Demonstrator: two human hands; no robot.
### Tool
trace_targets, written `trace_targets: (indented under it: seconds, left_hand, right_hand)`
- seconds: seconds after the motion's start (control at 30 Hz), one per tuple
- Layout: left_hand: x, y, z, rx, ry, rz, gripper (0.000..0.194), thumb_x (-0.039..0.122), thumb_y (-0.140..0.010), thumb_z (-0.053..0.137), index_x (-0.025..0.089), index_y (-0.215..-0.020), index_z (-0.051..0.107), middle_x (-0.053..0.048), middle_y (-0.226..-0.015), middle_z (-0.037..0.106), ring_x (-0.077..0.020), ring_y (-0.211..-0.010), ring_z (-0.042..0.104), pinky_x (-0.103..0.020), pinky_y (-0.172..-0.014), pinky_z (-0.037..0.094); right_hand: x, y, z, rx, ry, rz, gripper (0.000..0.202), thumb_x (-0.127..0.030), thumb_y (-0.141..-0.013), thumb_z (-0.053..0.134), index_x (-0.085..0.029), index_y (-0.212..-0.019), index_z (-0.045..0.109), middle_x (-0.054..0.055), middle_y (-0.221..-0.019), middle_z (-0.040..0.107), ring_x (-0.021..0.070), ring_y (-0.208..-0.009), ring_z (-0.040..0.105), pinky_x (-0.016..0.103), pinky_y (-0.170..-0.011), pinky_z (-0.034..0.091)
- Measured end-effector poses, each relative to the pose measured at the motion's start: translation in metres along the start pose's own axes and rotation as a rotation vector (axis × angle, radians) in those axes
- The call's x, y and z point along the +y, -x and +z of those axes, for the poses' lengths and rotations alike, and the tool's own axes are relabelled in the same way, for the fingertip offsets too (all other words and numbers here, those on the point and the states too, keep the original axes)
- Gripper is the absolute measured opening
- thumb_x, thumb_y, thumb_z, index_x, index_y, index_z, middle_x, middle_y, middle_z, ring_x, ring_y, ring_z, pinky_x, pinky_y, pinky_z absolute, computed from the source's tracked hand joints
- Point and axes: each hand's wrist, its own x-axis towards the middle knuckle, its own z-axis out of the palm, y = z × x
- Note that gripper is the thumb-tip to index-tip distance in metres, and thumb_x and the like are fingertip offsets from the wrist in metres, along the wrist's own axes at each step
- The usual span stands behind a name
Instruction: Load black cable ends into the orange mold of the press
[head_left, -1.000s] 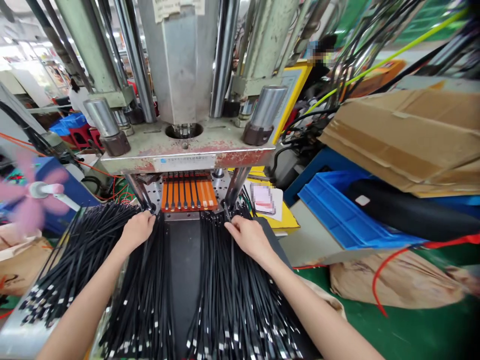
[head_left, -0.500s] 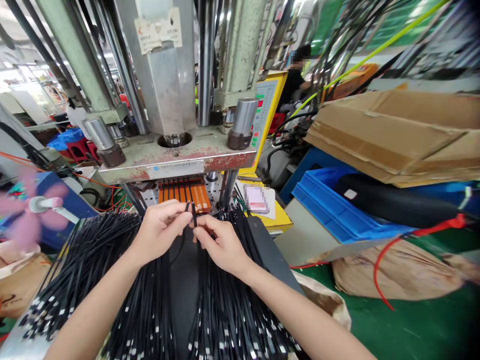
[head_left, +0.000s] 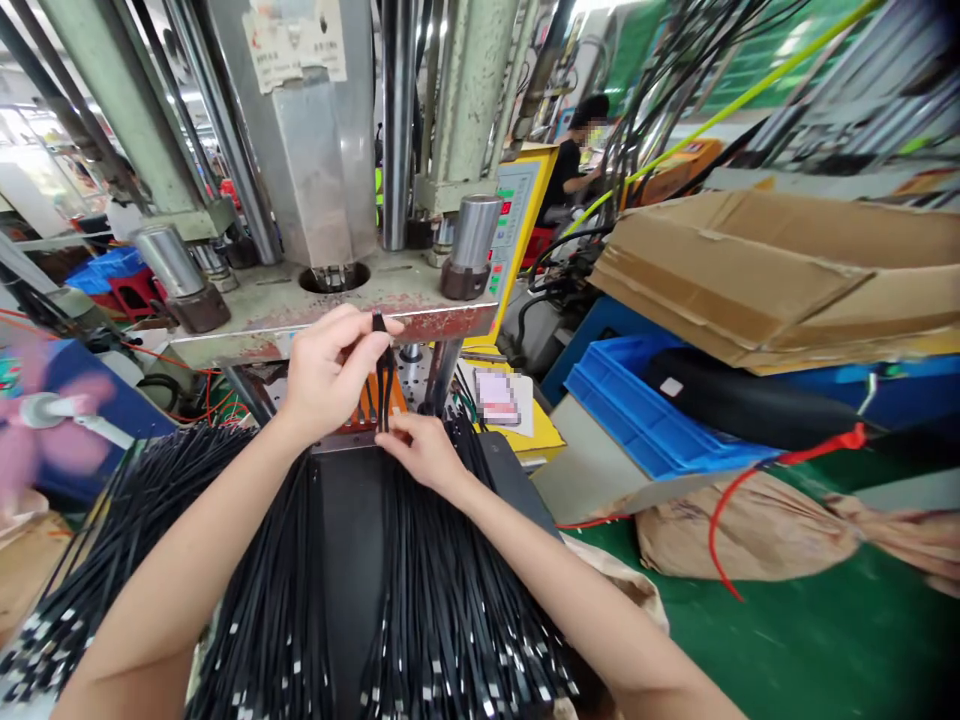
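Observation:
My left hand [head_left: 330, 375] is raised in front of the press plate, thumb and fingers pinching the top of a looped or doubled black flat cable [head_left: 383, 385]. Two strands hang down from that pinch to my right hand [head_left: 424, 448], whose fingertips close on their lower part. Behind the strands sits an orange mould block [head_left: 400, 394] on the press bed, partly covered by my left hand. Bundles of similar black cables [head_left: 457, 590] with small shiny ends lie under my forearms, on both sides of a dark board [head_left: 349, 570].
The press plate [head_left: 259, 310] and its steel columns rise ahead. A yellow control panel [head_left: 510, 230] stands behind at right. Blue crates [head_left: 622, 410] and a cardboard box [head_left: 720, 260] are at right. A pink fan [head_left: 52, 410] spins at left. A person sits in the background.
My left hand has risen and drawn the cable upward, so two strands now stretch between the hands. My right hand stays lower. The whole view has shifted slightly.

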Motion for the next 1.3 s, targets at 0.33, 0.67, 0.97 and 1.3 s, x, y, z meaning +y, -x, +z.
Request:
trace_targets:
  seconds: [0.33, 0.67, 0.97, 1.3]
  left_hand:
    - [-0.072, 0.090, 0.037, -0.469, -0.310, -0.086, 0.019, 0.018, -0.094, 0.052, 0.017, -0.111, 0.061, -0.009, -0.114, 0.067, -0.0198, -0.107, 0.065, -0.037, -0.098, 0.053]
    - [-0.064, 0.102, 0.044, -0.772, -0.618, -0.075, 0.043, 0.029, -0.098, 0.049, 0.011, -0.137, 0.052, -0.015, -0.142, 0.054, -0.0276, -0.130, 0.053, -0.050, -0.117, 0.036]
    - [-0.118, 0.045, 0.063, -0.932, -0.669, -0.424, 0.055, 0.041, -0.104, 0.019, 0.017, -0.150, 0.039, -0.009, -0.157, 0.036, -0.0245, -0.146, 0.032, -0.055, -0.123, 0.010]
    - [-0.163, 0.012, 0.090, -0.771, -0.596, -0.580, 0.052, 0.044, -0.101, 0.031, 0.018, -0.141, 0.051, -0.009, -0.148, 0.049, -0.0254, -0.141, 0.040, -0.035, -0.119, 0.025]
  right_hand:
    - [0.041, -0.081, -0.005, 0.121, 0.084, 0.171, 0.024, -0.022, -0.083, 0.066, -0.019, -0.062, 0.056, -0.002, -0.060, 0.060, 0.0140, -0.062, 0.056, 0.024, -0.064, 0.039]
    - [0.043, -0.073, -0.005, 0.088, 0.254, 0.222, 0.023, -0.009, -0.082, 0.067, -0.018, -0.101, 0.074, 0.006, -0.093, 0.066, 0.0183, -0.081, 0.063, 0.031, -0.090, 0.048]
    - [0.060, -0.061, 0.004, 0.092, 0.234, 0.282, 0.033, -0.019, -0.093, 0.052, -0.012, -0.125, 0.056, 0.012, -0.104, 0.067, 0.0235, -0.100, 0.063, 0.037, -0.095, 0.046]
    - [0.073, -0.051, 0.003, 0.059, 0.122, 0.374, 0.041, -0.036, -0.082, 0.061, -0.017, -0.117, 0.058, -0.001, -0.076, 0.062, 0.0191, -0.071, 0.061, 0.033, -0.076, 0.049]
